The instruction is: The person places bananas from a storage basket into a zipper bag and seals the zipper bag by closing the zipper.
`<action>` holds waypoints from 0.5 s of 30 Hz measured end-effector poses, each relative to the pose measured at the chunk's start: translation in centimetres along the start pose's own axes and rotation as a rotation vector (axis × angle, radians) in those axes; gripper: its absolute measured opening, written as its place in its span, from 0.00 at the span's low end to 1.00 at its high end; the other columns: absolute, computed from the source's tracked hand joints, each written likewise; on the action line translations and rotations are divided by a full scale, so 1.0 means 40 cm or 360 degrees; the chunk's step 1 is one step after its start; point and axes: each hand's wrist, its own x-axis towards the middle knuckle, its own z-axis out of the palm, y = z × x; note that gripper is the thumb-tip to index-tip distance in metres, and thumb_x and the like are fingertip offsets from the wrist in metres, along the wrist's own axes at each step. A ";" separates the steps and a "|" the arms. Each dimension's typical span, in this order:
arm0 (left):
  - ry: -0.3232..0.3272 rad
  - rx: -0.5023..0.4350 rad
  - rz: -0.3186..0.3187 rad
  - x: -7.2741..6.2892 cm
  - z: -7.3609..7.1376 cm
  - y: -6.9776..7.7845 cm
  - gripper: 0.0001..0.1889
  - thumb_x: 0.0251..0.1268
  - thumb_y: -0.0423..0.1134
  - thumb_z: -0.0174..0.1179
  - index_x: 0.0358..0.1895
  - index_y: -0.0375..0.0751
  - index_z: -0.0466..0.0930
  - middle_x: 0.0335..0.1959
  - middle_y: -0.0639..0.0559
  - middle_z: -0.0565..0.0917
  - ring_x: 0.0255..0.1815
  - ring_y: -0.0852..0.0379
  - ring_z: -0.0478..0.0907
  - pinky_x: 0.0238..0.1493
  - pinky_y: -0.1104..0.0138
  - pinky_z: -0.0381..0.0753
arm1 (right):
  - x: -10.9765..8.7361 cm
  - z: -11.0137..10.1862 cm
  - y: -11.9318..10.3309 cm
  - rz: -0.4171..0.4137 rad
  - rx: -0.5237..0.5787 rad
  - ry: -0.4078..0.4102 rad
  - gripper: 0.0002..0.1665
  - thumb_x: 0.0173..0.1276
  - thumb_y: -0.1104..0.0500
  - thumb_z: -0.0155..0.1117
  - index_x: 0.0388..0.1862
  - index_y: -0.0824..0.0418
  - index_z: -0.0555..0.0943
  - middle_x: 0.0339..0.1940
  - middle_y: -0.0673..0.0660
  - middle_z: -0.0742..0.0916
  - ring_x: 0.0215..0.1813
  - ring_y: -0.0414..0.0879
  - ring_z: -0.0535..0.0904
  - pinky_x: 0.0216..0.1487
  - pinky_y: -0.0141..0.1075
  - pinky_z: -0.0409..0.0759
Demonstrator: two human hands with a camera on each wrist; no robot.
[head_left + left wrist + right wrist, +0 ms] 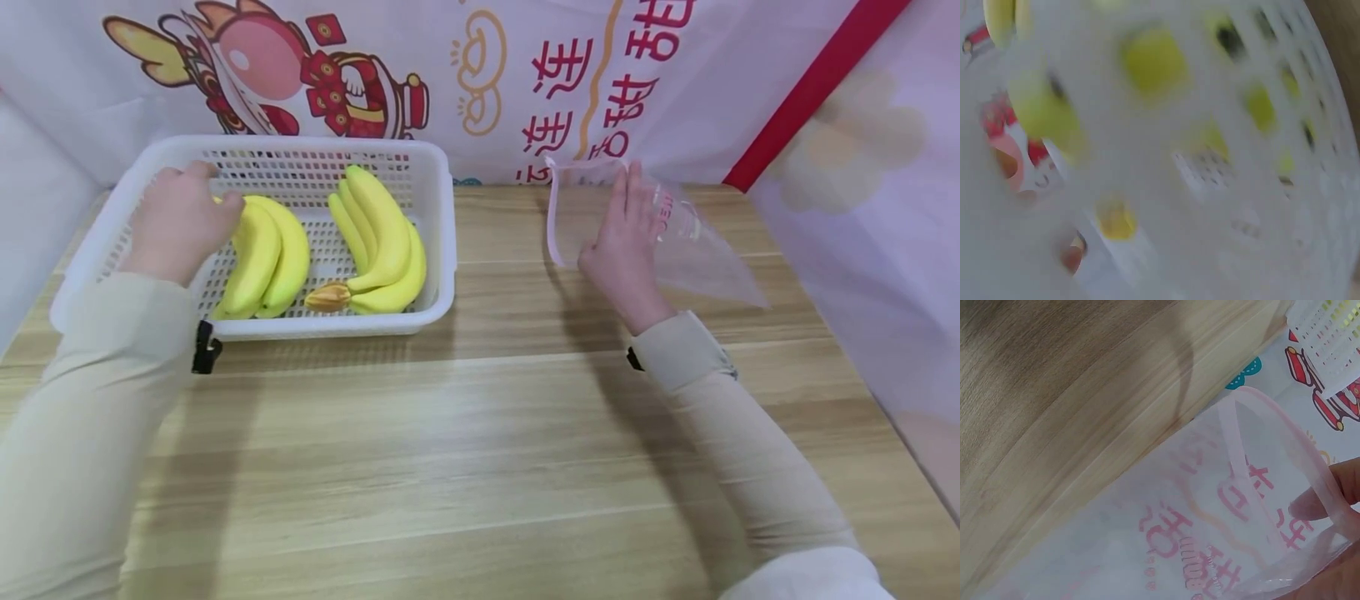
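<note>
Over the left side of a white plastic basket (438, 321), my left hand (183, 225) reaches down, its thumb overlapping the upper end of a yellow banana bunch (258, 258). Its other fingertips are hidden; I cannot tell whether it grips the bunch. A second banana bunch (382, 242), with a brown stem end, lies on the basket's right side. In the left wrist view the perforated basket wall (1147, 144) fills most of the picture. My right hand (626, 250) pinches the rim of a clear zip bag (1166, 531) with pink edging and print, whose mouth gapes.
The basket and bag are on a wood-grain table (420, 450). Behind them hangs a white cloth (480, 75) with red and yellow cartoon print. A red strip (817, 96) edges the cloth at right.
</note>
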 end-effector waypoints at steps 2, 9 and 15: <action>-0.0039 -0.0034 0.0021 -0.004 0.014 0.035 0.34 0.74 0.51 0.34 0.75 0.35 0.43 0.73 0.25 0.52 0.69 0.26 0.56 0.65 0.35 0.60 | 0.000 0.000 -0.001 0.0002 0.0007 -0.0007 0.61 0.52 0.73 0.52 0.77 0.59 0.30 0.79 0.52 0.32 0.80 0.57 0.28 0.74 0.62 0.30; -0.0149 0.0004 0.0232 -0.041 0.068 0.154 0.30 0.76 0.48 0.35 0.74 0.35 0.51 0.72 0.31 0.59 0.68 0.32 0.62 0.66 0.38 0.62 | 0.003 0.005 -0.003 0.0009 0.0005 -0.0046 0.62 0.51 0.74 0.53 0.77 0.58 0.28 0.78 0.49 0.29 0.79 0.56 0.27 0.74 0.62 0.28; -0.0100 -0.0083 0.0356 -0.064 0.106 0.213 0.30 0.75 0.49 0.36 0.74 0.38 0.51 0.73 0.33 0.60 0.68 0.35 0.63 0.66 0.39 0.64 | 0.004 0.013 -0.005 0.0019 0.0001 -0.0080 0.64 0.52 0.74 0.55 0.77 0.57 0.27 0.77 0.49 0.28 0.79 0.56 0.25 0.73 0.62 0.27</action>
